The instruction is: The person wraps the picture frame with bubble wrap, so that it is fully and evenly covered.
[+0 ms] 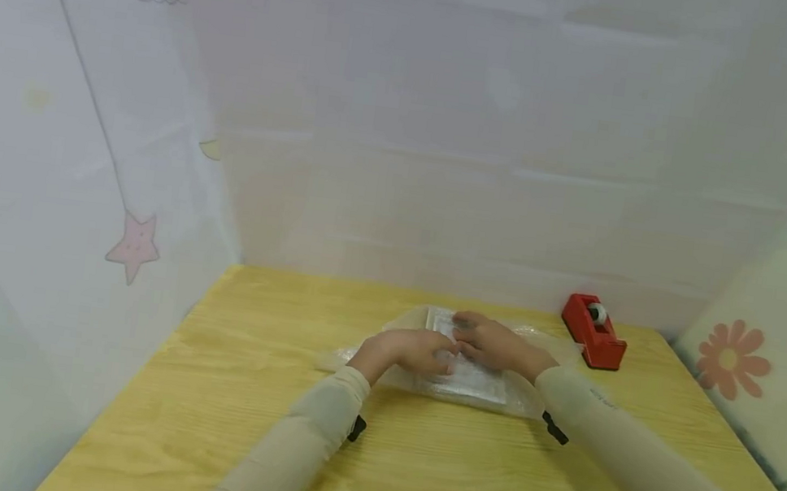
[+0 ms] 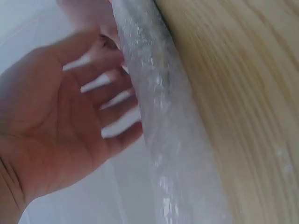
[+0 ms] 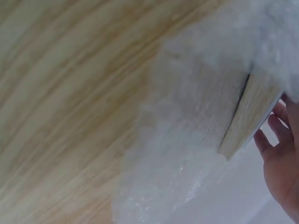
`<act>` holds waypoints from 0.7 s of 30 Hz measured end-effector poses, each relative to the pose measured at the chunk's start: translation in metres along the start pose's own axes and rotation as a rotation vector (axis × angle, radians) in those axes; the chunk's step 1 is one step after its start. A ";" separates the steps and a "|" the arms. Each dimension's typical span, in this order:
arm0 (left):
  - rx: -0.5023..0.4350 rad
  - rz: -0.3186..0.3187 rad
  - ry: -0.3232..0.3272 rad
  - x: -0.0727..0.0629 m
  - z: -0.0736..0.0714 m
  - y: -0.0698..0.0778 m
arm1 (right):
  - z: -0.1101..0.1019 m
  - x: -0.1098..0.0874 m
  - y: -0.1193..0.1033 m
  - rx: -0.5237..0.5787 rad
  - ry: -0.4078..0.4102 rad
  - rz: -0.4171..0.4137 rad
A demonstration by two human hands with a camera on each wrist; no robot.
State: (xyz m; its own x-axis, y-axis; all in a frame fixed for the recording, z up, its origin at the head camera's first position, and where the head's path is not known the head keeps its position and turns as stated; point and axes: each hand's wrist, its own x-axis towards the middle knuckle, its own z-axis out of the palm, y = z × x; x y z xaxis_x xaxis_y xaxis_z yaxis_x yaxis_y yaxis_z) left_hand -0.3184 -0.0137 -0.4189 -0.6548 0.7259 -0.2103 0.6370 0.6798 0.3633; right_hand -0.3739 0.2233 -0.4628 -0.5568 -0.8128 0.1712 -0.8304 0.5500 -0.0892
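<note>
Resting the left hand (image 1: 417,352) and right hand (image 1: 495,345), fingers slightly apart on each, over a flat rectangular panel (image 1: 479,385) in bubble wrap (image 1: 524,401) toward the far side of a wood-grain table (image 1: 424,479), apparently to steady both, with a red tape dispenser (image 1: 599,341) just beside, probably for easy reach.

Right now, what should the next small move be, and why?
Probably have the right hand fold the loose bubble wrap over the wood-coloured edge: in the right wrist view that edge looks uncovered, with wrap spread past it on the table.
</note>
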 end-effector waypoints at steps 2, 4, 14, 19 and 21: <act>0.040 -0.079 0.090 0.006 0.004 0.003 | 0.002 0.000 -0.003 -0.031 0.000 0.000; 0.109 -0.196 0.152 0.014 0.007 0.005 | 0.004 -0.001 -0.005 -0.054 0.000 0.013; 0.190 -0.366 0.185 0.044 0.024 -0.009 | 0.005 -0.009 -0.010 0.006 -0.049 0.126; 0.247 -0.365 0.185 0.059 0.039 -0.014 | 0.012 -0.004 -0.005 -0.040 0.039 0.133; 0.293 -0.372 0.172 0.066 0.043 -0.017 | 0.014 0.000 -0.003 -0.061 0.060 0.139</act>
State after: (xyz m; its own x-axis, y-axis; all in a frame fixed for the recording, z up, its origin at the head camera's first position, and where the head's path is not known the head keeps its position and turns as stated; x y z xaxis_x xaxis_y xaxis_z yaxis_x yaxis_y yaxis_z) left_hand -0.3545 0.0268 -0.4782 -0.9012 0.4177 -0.1157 0.4187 0.9080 0.0166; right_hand -0.3721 0.2189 -0.4758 -0.6627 -0.7159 0.2200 -0.7413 0.6688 -0.0566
